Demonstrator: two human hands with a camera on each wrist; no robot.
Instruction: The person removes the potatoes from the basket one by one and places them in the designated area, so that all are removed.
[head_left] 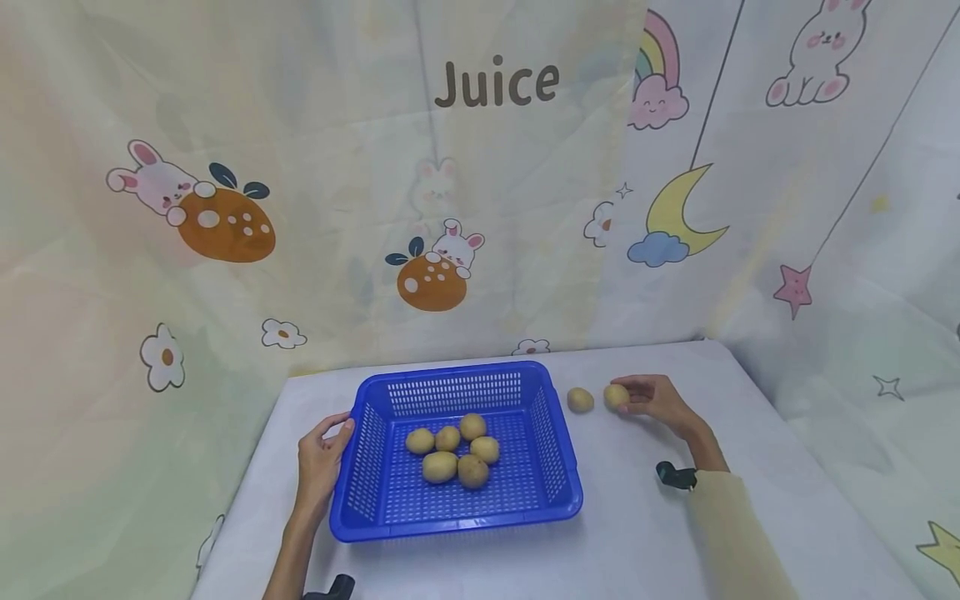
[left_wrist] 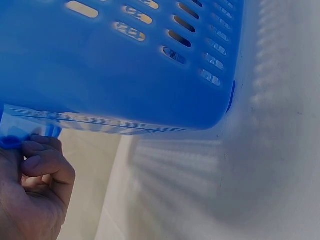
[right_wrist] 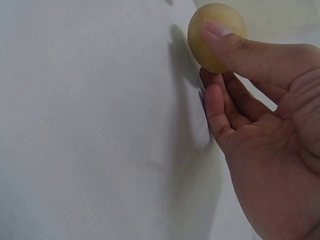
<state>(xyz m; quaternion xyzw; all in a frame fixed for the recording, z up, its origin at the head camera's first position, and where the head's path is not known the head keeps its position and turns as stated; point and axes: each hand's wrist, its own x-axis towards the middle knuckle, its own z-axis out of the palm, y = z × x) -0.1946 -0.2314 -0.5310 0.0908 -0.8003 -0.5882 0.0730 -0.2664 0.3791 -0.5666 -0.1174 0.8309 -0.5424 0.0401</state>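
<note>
A blue plastic basket (head_left: 457, 527) with slotted walls stands on the table, and several potatoes (head_left: 440, 467) lie together on its floor. On its left side my left hand (head_left: 321, 458) grips the rim; the left wrist view shows the curled fingers (left_wrist: 52, 165) at the basket's edge. Right of the basket, my right hand (head_left: 660, 402) pinches a potato (head_left: 617, 397) between thumb and fingers. The right wrist view shows the thumb pressed on this potato (right_wrist: 216, 37). Another potato (head_left: 580, 400) sits on the table between the basket and my right hand.
A white cloth covers the table (head_left: 630, 533). Behind it hangs a printed curtain (head_left: 330, 208) with rabbits, a moon and the word Juice. Each wrist wears a dark camera mount (head_left: 677, 476).
</note>
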